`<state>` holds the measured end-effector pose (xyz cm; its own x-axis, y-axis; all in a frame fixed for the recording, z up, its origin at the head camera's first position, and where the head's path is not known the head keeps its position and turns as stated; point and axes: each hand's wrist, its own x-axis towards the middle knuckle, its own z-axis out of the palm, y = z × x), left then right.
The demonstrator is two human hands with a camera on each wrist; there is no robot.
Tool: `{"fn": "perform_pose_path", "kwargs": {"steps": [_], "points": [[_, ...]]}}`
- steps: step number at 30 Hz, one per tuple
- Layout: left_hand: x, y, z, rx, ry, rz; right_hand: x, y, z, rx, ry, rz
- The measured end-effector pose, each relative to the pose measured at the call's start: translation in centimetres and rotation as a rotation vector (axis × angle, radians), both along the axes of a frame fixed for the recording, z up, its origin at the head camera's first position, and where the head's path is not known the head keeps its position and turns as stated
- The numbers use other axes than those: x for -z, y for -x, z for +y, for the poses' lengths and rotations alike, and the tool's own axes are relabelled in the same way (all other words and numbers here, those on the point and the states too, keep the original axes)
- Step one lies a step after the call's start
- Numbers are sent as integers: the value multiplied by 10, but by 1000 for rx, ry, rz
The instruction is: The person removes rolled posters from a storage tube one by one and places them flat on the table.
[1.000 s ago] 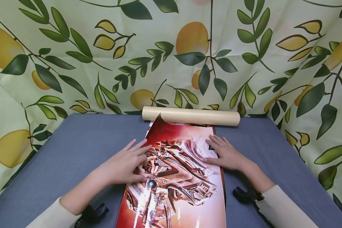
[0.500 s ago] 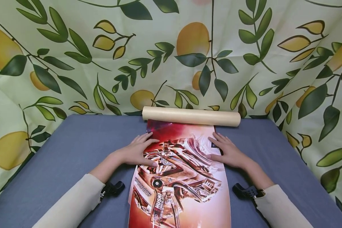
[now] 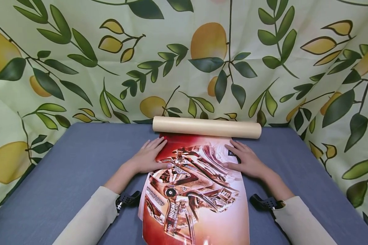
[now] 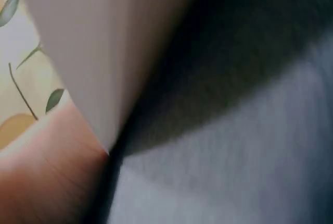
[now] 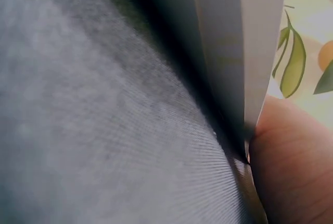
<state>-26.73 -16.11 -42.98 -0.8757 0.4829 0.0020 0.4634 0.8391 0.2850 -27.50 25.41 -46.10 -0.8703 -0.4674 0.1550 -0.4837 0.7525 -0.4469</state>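
A glossy poster [image 3: 199, 180] in red, orange and pale pink, printed with a coppery machine-like figure, lies lengthwise before me in the head view. Its near end curves up from the table, and the edge of another sheet [image 3: 141, 204] shows along its left side. My left hand [image 3: 147, 158] rests on the upper left edge with straight, spread fingers. Across from it, my right hand [image 3: 246, 160] lies flat on the upper right edge, thumb over the print. Both wrist views show raised pale sheet edges [image 4: 78, 41] [image 5: 263, 41] close beside the hands.
A tan paper tube [image 3: 207, 127] lies crosswise at the poster's far end. Blue-grey cloth covers the table [image 3: 89, 156]. Behind it hangs a curtain [image 3: 171, 34] printed with leaves and fruit. Black wrist straps [image 3: 130, 199] sit at both cuffs.
My left hand has moved up and right along the poster's left edge. The curled far left corner now lies down by the tube. My right hand has barely moved.
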Motion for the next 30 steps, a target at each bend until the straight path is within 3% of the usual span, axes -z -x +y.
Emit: {"fn": "perform_pose_path", "kwargs": {"steps": [10, 15, 19, 24, 30], "points": [[6, 3, 2, -107, 10, 32, 1, 6, -6, 111, 1, 30], [10, 3, 1, -204, -51, 71, 0, 6, -12, 173, -9, 42], [12, 4, -2, -246, -139, 110, 0, 6, -19, 205, 18, 39], [10, 4, -4, -257, -263, 125, 1, 7, -23, 199, 76, 23], [9, 1, -2, -269, -279, 101, 1, 14, -26, 140, 110, -34]]}}
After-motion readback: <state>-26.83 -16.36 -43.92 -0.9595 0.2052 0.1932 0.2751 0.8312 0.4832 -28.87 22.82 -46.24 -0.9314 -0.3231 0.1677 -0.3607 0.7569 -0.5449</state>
